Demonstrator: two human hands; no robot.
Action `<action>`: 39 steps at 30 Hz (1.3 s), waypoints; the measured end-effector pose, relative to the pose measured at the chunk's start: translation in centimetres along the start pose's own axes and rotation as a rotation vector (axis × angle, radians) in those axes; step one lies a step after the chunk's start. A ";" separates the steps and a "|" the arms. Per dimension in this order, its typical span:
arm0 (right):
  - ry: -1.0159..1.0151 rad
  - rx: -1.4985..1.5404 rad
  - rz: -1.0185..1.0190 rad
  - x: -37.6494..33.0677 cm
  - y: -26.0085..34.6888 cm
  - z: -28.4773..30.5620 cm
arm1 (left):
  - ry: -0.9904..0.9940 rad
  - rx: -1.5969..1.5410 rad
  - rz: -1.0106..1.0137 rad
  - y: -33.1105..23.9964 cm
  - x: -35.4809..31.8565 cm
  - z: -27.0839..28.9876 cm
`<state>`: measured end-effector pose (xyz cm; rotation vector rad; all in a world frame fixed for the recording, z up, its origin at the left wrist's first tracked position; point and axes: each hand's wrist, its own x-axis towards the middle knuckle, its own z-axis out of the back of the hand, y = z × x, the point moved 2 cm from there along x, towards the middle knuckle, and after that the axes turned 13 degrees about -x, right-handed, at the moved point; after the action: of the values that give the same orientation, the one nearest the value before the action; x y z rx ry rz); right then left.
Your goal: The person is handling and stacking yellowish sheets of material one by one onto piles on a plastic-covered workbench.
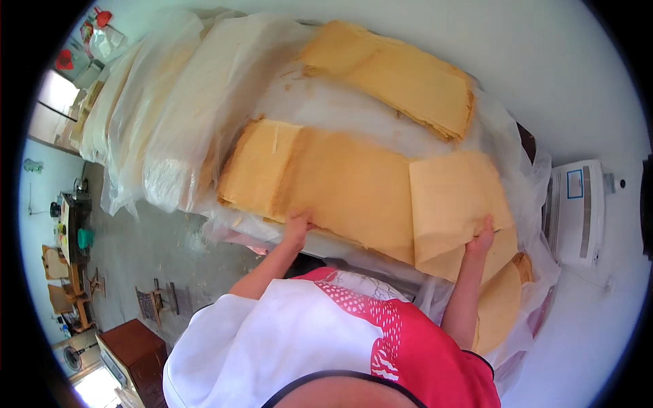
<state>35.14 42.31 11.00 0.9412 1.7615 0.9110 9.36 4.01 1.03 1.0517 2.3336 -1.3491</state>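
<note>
A broad, thin tan sheet (354, 187) lies across the near side of a plastic-covered surface; its material is unclear. My right hand (481, 234) is closed on the near edge of a paler tan sheet (449, 197), turned up or folded over at the right. At the near edge, left of the middle, my left hand (298, 226) is closed with its fingers at the sheet's border. Beside it on the left lies a tan stack (255, 166) with ragged edges. Curled tan sheets (503, 299) lie below my right hand.
Another tan stack (398, 75) lies at the far side. Plastic-wrapped bundles (197, 102) stand on the left. A white wall unit (575, 211) is at the right. A brown cabinet (132, 347) and a small stool (149, 302) stand on the floor at the lower left.
</note>
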 end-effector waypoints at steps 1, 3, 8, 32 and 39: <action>-0.031 0.104 0.014 -0.5 1.0 0.8 | -0.069 -0.039 -0.041 -0.1 -0.1 0.5; -0.059 0.134 -0.002 -2.0 2.5 1.5 | -0.167 0.356 -0.297 -2.1 -0.1 0.5; -0.049 0.111 0.085 -5.3 2.5 1.4 | 0.230 1.209 -1.104 -3.9 -2.4 -9.9; -0.452 -0.184 0.701 -2.0 48.4 30.6 | 1.129 1.924 -0.726 12.3 -5.3 -21.7; -0.716 -0.159 0.792 -3.9 58.6 35.7 | 1.076 1.927 -0.650 13.2 -5.2 -21.9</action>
<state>81.82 70.80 52.61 1.6472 0.6826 0.9878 25.17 23.93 7.02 1.4906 0.7613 -4.3433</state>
